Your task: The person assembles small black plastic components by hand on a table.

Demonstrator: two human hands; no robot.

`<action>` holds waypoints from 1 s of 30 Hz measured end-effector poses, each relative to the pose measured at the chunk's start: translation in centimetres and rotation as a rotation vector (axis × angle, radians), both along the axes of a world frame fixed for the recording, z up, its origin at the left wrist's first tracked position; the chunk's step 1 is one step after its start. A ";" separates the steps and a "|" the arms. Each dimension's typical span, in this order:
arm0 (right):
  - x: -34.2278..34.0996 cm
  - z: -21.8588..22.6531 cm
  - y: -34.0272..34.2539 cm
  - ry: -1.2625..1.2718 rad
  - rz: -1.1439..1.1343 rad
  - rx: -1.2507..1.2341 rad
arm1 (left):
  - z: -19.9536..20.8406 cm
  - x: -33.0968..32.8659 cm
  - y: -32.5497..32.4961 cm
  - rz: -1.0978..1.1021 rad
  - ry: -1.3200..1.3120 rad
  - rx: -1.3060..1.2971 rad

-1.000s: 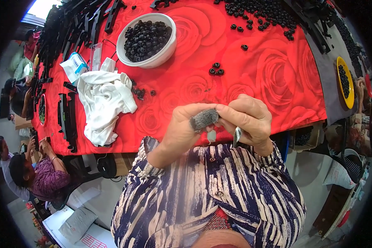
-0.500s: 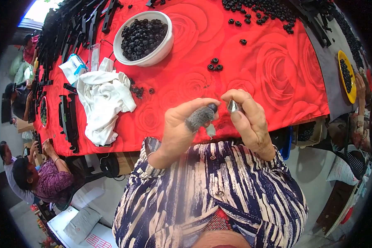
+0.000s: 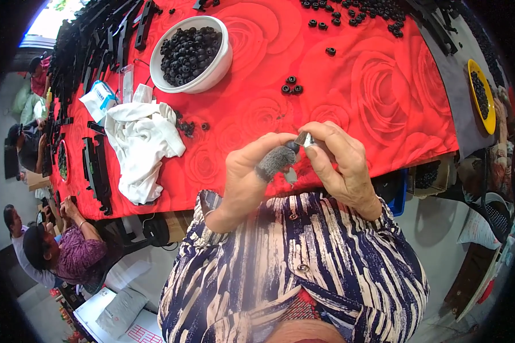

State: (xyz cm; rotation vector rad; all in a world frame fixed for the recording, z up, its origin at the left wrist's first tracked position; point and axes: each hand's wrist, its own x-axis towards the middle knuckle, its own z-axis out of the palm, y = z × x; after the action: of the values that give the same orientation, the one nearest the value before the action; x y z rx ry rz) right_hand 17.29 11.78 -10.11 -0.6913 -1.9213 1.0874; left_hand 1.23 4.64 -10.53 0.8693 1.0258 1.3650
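Observation:
Just above the table's near edge, my left hand (image 3: 240,174) pinches a small round black part (image 3: 292,146) between thumb and forefinger. A fuzzy grey finger sleeve (image 3: 276,163) covers that forefinger. In my right hand (image 3: 343,168) is a small shiny metal blade (image 3: 307,140), gripped between thumb and fingers. Its tip meets the black part, or lies very close to it; the contact is too small to make out. Three similar black parts (image 3: 292,89) sit in a cluster on the red cloth beyond my hands.
A white bowl (image 3: 203,87) heaped with black parts stands at the far left. Nearer lies a crumpled white cloth (image 3: 140,151). Long black plastic pieces (image 3: 97,171) line the left side. More loose parts (image 3: 355,14) spread at the far edge. A yellow plate (image 3: 488,123) is at right.
My right hand has moved left, bringing the blade up to the black part. My left hand has stayed nearly in place, its hold unchanged. The view has shifted slightly.

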 end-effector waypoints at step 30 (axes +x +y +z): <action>0.7 -1.5 1.9 0.023 0.153 0.062 | -0.6 -0.1 -0.1 -0.024 -0.161 -0.139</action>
State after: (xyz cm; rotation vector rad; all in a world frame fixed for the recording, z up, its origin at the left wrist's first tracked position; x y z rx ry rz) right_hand 17.98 13.68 -11.59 -0.5018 -2.0058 1.1188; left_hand 1.17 4.55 -11.17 0.6560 0.9707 1.3048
